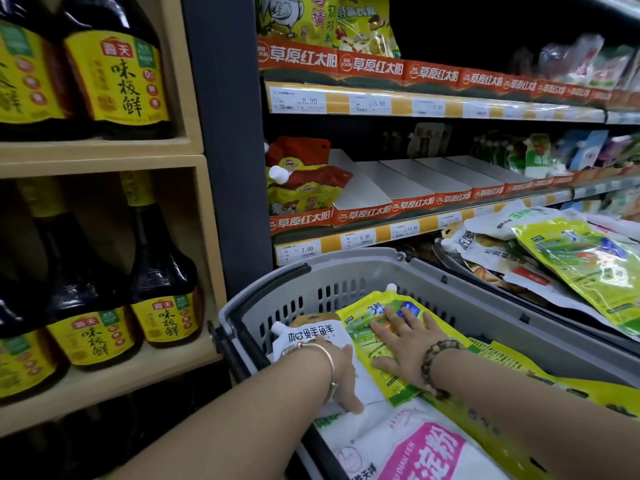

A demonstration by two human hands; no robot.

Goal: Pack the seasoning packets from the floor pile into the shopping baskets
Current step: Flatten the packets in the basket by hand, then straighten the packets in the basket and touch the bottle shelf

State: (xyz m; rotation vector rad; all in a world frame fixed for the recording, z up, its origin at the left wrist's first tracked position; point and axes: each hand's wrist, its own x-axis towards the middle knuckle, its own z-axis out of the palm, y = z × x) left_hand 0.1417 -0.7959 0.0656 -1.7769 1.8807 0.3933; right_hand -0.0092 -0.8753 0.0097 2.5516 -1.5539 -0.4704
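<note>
Head view: the right hand (405, 344) lies flat, fingers spread, on a green packet (360, 323) in the grey basket (346, 261), likely pressing it level so more will stack. The left hand (341, 379) rests on a white spouted packet (311, 336) beside it, probably steadying it. I cannot tell how its fingers curl. Further packets (581, 258) heap a second basket to the right.

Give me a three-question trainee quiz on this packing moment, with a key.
1. True or false: the right hand lies flat on the yellow-green packet.
2. The left hand touches: A) the white packet B) a soy bottle C) a price label.
3. Fill in: the basket under both hands is ___ in colour.
Key: 1 true; 2 A; 3 grey.
</note>
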